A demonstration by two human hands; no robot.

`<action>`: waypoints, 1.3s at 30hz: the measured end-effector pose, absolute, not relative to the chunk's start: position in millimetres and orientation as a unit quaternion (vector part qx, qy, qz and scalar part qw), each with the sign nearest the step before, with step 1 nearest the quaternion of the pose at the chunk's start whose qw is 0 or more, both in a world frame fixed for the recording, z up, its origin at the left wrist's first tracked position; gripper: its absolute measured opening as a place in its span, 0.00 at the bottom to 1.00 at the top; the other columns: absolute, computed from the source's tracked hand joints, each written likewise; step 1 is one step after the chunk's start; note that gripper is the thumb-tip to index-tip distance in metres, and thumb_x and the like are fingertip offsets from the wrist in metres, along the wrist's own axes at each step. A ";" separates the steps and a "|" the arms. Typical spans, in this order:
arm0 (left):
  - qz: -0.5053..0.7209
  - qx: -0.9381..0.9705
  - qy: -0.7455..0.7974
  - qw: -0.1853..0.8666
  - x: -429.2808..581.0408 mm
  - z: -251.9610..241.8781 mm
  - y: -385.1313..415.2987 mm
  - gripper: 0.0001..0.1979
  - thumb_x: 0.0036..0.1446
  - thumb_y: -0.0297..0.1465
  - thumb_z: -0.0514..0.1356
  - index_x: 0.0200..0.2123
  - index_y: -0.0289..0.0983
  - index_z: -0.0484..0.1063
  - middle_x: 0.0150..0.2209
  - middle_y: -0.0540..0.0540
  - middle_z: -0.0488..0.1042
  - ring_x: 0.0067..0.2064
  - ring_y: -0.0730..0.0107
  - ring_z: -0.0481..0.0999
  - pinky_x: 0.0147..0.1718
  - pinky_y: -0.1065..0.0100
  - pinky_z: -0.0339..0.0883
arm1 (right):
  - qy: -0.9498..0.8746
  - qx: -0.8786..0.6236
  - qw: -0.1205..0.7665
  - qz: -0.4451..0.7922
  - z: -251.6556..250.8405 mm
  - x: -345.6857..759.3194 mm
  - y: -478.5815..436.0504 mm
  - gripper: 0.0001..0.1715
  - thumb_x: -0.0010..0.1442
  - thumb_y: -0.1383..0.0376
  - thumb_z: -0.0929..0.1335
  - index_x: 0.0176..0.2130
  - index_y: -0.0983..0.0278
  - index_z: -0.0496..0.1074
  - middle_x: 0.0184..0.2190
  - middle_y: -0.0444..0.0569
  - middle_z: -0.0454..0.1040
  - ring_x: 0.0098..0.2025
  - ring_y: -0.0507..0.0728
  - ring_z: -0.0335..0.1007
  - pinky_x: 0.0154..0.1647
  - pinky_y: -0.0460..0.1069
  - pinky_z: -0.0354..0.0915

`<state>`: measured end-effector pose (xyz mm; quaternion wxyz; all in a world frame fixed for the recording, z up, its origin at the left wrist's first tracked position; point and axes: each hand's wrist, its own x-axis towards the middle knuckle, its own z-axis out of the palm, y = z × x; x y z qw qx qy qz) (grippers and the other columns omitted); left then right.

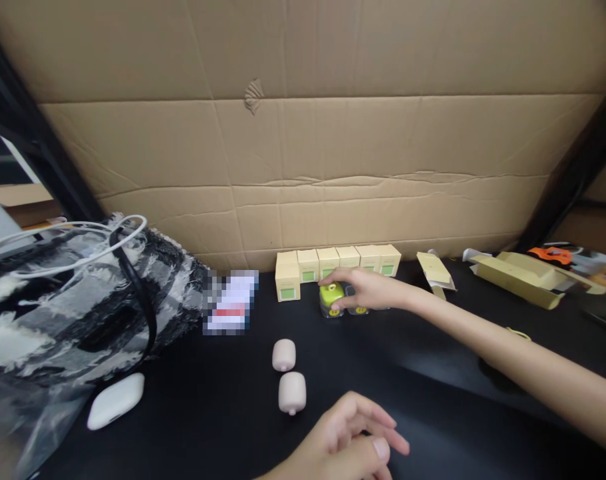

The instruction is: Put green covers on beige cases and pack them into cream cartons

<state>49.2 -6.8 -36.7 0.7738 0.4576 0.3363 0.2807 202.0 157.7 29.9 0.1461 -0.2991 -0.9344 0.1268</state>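
Note:
At the back middle of the black table, my right hand has its thumb and fingers around a small rounded green case with a loop on top. This case sits in or on a clear container with a yellow round sticker. Partly under my palm is another clear container with a similar sticker. My left hand hovers at the front, fingers loosely bent and apart, holding nothing. Two pale pink rounded cases, one farther and one nearer, lie on the table beyond it.
Several small yellow boxes line the cardboard wall. Opened yellow packaging lies at right. A black-and-white frayed fabric bag with a white cable stands left, near a white rounded case and a blurred-out paper.

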 end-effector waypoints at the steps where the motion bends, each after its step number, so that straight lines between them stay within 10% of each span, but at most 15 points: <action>1: 0.282 0.459 0.333 0.774 48.8 -37.2 -6.9 0.30 0.37 0.52 0.69 0.36 0.36 0.66 0.39 0.46 0.73 0.25 0.81 0.68 0.27 0.71 0.53 | -0.936 -0.299 0.136 0.127 30.7 202.2 158.8 0.26 0.53 0.63 0.73 0.52 0.63 0.72 0.51 0.53 0.75 0.52 0.63 0.71 0.52 0.55 0.65; 24: 0.285 0.480 0.300 0.773 43.0 -48.4 -3.6 0.24 0.47 0.47 0.67 0.39 0.36 0.69 0.30 0.48 0.73 0.26 0.78 0.65 0.29 0.71 0.52 | -0.932 -0.335 0.108 0.088 18.5 262.3 77.7 0.21 0.53 0.66 0.71 0.48 0.65 0.72 0.43 0.54 0.75 0.47 0.63 0.70 0.51 0.56 0.64; 27: 0.284 0.473 0.303 0.777 43.0 -48.4 -3.8 0.24 0.47 0.46 0.67 0.39 0.36 0.69 0.30 0.49 0.73 0.28 0.78 0.66 0.31 0.71 0.53 | -0.925 -0.347 0.126 0.089 20.3 273.9 79.3 0.32 0.54 0.57 0.72 0.55 0.64 0.66 0.49 0.55 0.73 0.52 0.64 0.68 0.53 0.56 0.64; 39: 0.281 0.459 0.307 0.785 44.3 -47.6 -4.3 0.22 0.47 0.46 0.68 0.37 0.35 0.70 0.29 0.48 0.74 0.25 0.80 0.64 0.27 0.72 0.51 | -0.732 -0.674 0.087 -0.040 0.0 347.0 155.7 0.28 0.63 0.55 0.66 0.58 0.63 0.62 0.54 0.59 0.67 0.50 0.67 0.70 0.46 0.65 0.68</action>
